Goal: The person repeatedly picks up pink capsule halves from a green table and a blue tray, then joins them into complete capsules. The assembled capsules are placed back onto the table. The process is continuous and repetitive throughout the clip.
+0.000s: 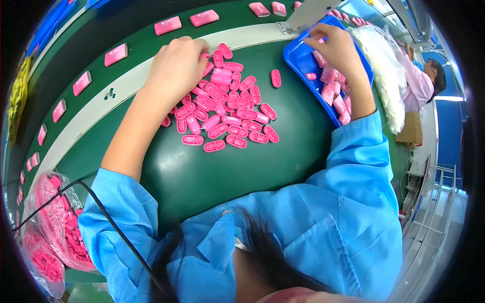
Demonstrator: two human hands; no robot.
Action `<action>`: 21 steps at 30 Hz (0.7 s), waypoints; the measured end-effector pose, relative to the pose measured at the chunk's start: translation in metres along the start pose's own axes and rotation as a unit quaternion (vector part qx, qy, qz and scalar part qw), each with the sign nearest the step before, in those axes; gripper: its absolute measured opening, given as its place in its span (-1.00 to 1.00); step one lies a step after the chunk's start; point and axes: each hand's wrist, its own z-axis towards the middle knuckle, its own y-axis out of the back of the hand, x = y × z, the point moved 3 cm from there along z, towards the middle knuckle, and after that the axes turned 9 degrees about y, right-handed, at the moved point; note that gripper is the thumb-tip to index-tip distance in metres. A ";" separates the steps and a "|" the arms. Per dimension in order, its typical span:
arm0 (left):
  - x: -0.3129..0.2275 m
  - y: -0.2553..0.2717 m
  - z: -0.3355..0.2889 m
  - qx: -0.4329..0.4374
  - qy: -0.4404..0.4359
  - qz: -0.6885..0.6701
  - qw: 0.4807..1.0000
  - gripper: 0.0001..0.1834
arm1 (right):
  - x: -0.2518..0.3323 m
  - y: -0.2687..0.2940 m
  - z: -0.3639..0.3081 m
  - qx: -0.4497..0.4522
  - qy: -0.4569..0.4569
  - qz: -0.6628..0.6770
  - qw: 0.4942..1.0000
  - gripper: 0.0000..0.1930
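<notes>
Head view: pink oval plastic shells (237,103) piled right of your left hand (177,65), touching its fingers (201,45); blue plastic tray (298,59) below fingers of right hand (339,48). Can't tell if either's clamped.

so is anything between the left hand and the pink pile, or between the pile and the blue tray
Nothing visible between the left hand and the pile; it is at the far edge. Toward the tray, one loose piece lies first, then the left rim.

A co-worker (417,86) is near a cardboard box (411,129).
</notes>
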 end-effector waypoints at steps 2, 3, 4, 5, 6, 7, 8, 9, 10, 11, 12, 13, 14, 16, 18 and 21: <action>-0.002 0.002 -0.003 -0.029 0.008 -0.006 1.000 -0.73 | -0.020 -0.002 -0.021 0.041 -0.052 -0.034 0.997 -0.66; 0.002 0.002 -0.003 -0.054 -0.009 -0.013 0.998 -0.72 | -0.023 -0.004 -0.028 0.061 -0.079 -0.051 0.994 -0.66; 0.004 0.002 -0.004 -0.049 0.000 -0.059 0.997 -0.73 | -0.020 -0.007 -0.032 0.049 -0.064 -0.059 0.995 -0.65; 0.006 0.004 -0.006 -0.044 0.010 -0.104 0.994 -0.73 | -0.015 -0.009 -0.035 0.036 -0.048 -0.068 0.996 -0.65; 0.009 0.007 -0.007 -0.041 0.021 -0.146 0.988 -0.73 | -0.010 -0.010 -0.035 0.022 -0.029 -0.076 0.996 -0.64; 0.013 0.007 -0.009 -0.012 0.049 -0.222 0.974 -0.72 | -0.010 -0.010 -0.031 0.017 -0.013 -0.068 0.997 -0.63; 0.017 0.006 -0.011 0.015 0.076 -0.296 0.952 -0.70 | -0.007 -0.007 -0.029 0.020 -0.025 -0.048 0.998 -0.63; 0.022 0.005 -0.013 0.040 0.104 -0.366 0.924 -0.68 | 0.003 -0.002 -0.023 0.023 -0.035 -0.026 0.999 -0.64; 0.027 0.004 -0.017 0.064 0.133 -0.436 0.888 -0.67 | 0.015 0.004 -0.016 0.028 -0.042 -0.004 0.999 -0.64; 0.031 0.004 -0.020 0.066 0.131 -0.478 0.866 -0.63 | 0.033 0.008 -0.010 0.011 -0.030 0.071 0.997 -0.63; 0.033 0.004 -0.021 0.068 0.137 -0.498 0.854 -0.64 | 0.053 0.008 -0.004 -0.001 -0.019 0.205 0.979 -0.62; 0.033 0.004 -0.022 0.073 0.142 -0.518 0.840 -0.64 | 0.075 0.007 0.001 -0.012 -0.011 0.334 0.942 -0.61; 0.032 0.003 -0.022 0.078 0.147 -0.537 0.827 -0.64 | 0.092 0.002 0.007 -0.024 -0.002 0.459 0.888 -0.61; 0.033 0.004 -0.022 0.093 0.161 -0.576 0.796 -0.66 | 0.116 -0.021 0.027 0.006 0.024 0.580 0.814 -0.57; 0.038 0.005 -0.023 0.099 0.176 -0.604 0.771 -0.68 | 0.136 -0.046 0.046 0.029 0.001 0.669 0.743 -0.61; 0.047 0.005 -0.020 0.084 0.191 -0.631 0.747 -0.66 | 0.148 -0.073 0.053 0.041 0.000 0.724 0.688 -0.66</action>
